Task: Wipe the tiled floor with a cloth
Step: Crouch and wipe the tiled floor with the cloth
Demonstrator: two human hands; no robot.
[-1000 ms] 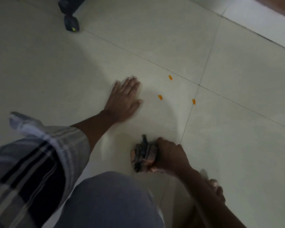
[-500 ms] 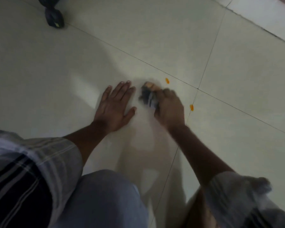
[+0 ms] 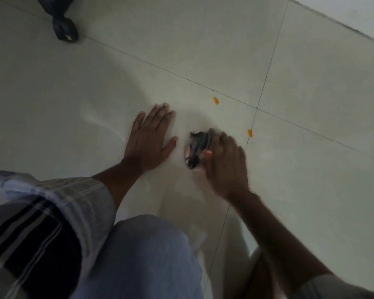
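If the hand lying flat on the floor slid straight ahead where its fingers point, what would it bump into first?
Probably nothing: past the flat left hand lies only bare pale tiled floor; the small orange speck sits off to its right.

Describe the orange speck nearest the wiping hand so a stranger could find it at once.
Find where the two grout lines cross on the tiled floor. Follow the line running toward the person; the orange speck sits on it, just right of the right hand holding the cloth. The other orange speck lies farther away, off that line.
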